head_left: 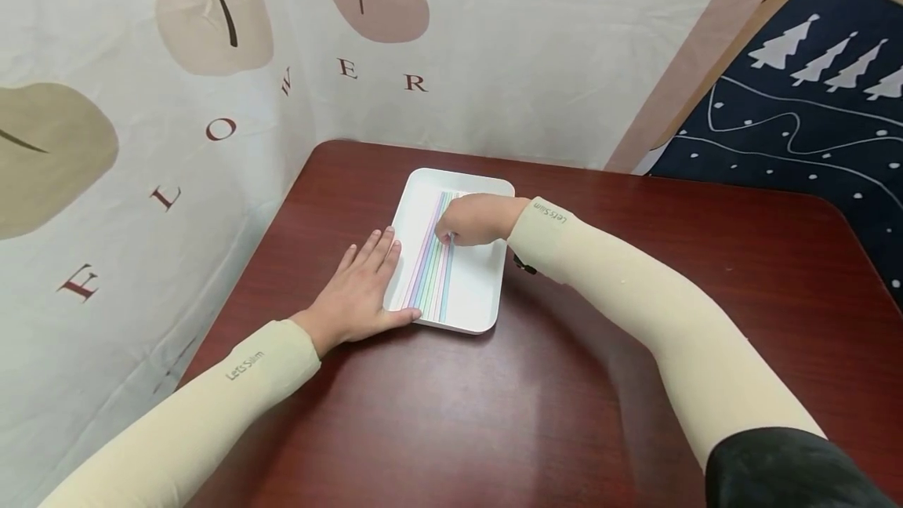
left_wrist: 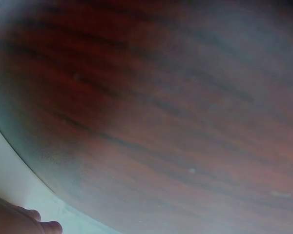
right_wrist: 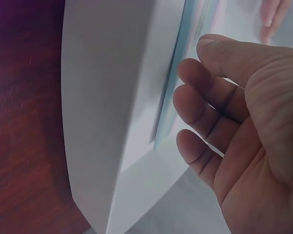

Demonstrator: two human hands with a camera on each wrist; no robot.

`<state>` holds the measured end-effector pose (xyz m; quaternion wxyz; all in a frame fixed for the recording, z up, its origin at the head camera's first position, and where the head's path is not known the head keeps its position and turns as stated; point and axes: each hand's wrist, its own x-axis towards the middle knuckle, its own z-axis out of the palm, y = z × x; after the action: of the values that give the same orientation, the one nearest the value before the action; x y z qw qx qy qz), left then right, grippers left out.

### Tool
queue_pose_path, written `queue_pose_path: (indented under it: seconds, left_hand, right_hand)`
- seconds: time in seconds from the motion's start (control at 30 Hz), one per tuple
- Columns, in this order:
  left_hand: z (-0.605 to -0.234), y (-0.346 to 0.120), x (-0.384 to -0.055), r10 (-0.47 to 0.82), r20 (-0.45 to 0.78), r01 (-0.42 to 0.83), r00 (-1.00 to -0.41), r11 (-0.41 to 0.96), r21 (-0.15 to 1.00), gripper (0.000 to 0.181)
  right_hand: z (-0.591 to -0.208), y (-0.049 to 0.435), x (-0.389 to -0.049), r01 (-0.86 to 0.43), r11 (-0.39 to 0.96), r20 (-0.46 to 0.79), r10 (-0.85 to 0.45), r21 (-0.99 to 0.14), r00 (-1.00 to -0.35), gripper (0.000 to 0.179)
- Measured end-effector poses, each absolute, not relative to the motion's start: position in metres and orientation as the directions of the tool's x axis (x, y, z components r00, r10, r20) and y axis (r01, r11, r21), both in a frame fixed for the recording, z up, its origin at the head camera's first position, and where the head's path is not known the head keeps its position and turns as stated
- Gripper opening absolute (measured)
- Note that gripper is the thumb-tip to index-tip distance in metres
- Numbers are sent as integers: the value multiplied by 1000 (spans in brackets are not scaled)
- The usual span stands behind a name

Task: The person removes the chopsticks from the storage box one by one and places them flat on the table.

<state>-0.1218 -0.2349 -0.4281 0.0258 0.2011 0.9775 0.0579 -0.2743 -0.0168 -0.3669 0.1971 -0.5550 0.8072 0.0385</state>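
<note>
A shallow white tray (head_left: pixel 474 288) lies on the table, holding several long, thin pastel strips (head_left: pixel 426 288) side by side in pink, purple, blue and green. My left hand (head_left: pixel 361 288) is spread at the tray's left side, fingertips at the long rim and thumb over the near left corner. Two of its fingertips (left_wrist: pixel 46 226) show low in the left wrist view. Over the upper part of the strips is my right hand (head_left: pixel 474 219), its fingers bent downward. In the right wrist view its thumb (right_wrist: pixel 217 48) reaches the strips and hides the index finger; I cannot tell whether they pinch one.
The tray stands on a dark red-brown wooden table (head_left: pixel 550 414) with rounded corners. Behind and to the left hangs a pale cloth (head_left: pixel 529 45) with fruit shapes and letters. A dark blue cloth (head_left: pixel 797 116) with white trees hangs at the right.
</note>
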Motion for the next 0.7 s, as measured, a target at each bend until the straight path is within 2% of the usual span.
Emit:
queue_pose_path:
  seconds: [0.7]
  left_hand:
    - [-430,-235,-122,411,-7,408,-911,906,116,113]
  right_hand:
    - [-376,-20,-270,-909,385,-368,-878,-162,-306,17]
